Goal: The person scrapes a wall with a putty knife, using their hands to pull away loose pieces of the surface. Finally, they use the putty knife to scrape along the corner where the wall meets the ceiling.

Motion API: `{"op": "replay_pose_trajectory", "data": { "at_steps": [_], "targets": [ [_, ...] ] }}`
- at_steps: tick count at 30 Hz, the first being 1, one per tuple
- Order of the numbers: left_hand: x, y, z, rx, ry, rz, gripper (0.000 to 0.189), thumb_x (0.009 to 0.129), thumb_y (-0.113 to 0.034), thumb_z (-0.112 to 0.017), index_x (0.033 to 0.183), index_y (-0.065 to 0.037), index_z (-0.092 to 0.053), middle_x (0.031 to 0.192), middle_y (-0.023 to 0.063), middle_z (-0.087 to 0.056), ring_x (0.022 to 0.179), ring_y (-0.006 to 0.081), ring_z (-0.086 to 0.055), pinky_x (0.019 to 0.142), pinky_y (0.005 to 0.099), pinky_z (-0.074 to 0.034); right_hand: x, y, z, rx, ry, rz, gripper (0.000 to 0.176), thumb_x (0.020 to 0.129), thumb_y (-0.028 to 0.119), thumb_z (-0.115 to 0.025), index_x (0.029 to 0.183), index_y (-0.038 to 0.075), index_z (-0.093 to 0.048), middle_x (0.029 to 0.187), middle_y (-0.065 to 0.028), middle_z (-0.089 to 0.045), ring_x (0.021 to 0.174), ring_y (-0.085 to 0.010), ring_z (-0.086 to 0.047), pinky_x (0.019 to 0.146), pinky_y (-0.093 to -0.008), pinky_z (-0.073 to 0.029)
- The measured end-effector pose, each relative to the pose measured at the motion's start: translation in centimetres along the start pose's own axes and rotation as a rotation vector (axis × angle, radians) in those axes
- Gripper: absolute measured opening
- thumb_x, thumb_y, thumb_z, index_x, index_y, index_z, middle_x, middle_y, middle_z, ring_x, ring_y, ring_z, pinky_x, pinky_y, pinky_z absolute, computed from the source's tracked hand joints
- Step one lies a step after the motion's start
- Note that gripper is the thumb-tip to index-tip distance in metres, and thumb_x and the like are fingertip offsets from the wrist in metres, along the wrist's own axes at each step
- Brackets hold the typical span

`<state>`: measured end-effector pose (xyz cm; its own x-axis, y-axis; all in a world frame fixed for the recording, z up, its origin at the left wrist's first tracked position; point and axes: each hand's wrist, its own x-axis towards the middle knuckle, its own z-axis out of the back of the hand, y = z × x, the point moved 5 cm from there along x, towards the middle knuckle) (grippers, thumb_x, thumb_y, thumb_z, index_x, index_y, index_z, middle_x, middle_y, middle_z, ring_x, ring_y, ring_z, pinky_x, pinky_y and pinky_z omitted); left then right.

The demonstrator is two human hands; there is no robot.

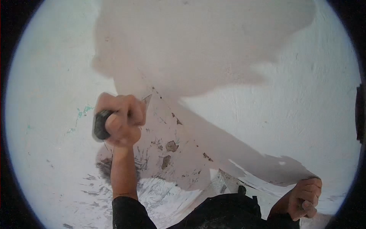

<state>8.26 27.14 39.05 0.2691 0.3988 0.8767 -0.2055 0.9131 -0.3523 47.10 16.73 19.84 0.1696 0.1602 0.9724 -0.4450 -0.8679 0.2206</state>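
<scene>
My left hand (124, 116) is closed around the dark handle (102, 124) of a scraper. A thin triangular bit of its blade (147, 100) shows beyond the knuckles, near a white painted surface (259, 126). The hand is slightly blurred, and most of the blade is hidden behind it. At the lower right, my right hand (305, 198) is curled into a fist beside the same surface. Whether anything is inside those fingers I cannot make out.
A line of chipped spots (176, 119) runs diagonally down the surface. Bare patches (172, 146) and dark scrape marks (95, 187) lie below the left hand. Large shadows fall across the upper part. A dark object (360, 114) shows at the right edge.
</scene>
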Motion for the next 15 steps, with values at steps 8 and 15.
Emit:
{"op": "replay_pose_trajectory", "data": {
  "at_steps": [8,15],
  "targets": [
    [-0.5,-0.7,-0.7,-0.092,0.226,0.045,0.049,0.095,-0.042,-0.048,0.063,-0.008,-0.038,0.048,0.0007,-0.04,0.039,0.0056,-0.033,0.034,0.0233,-0.028,0.6,0.2,-0.7,-0.052,-0.047,0.082,0.018,0.073,0.022,-0.041,0.088,0.02,-0.05,0.055,-0.0018,-0.04,0.048,-0.0153,-0.037,0.056,-0.0366,-0.038],
    [-0.3,-2.5,-0.7,0.032,0.115,-0.041,0.061,0.092,-0.057,-0.045,0.055,-0.01,-0.035,0.045,-0.001,-0.041,0.038,0.0073,-0.04,0.034,0.0226,-0.03,-1.2,0.3,0.1,-0.251,-0.151,-0.05,0.005,0.07,0.022,-0.046,0.072,0.019,-0.043,0.054,-0.0001,-0.039,0.052,-0.0151,-0.038,0.06,-0.0363,-0.039]
  ]
}}
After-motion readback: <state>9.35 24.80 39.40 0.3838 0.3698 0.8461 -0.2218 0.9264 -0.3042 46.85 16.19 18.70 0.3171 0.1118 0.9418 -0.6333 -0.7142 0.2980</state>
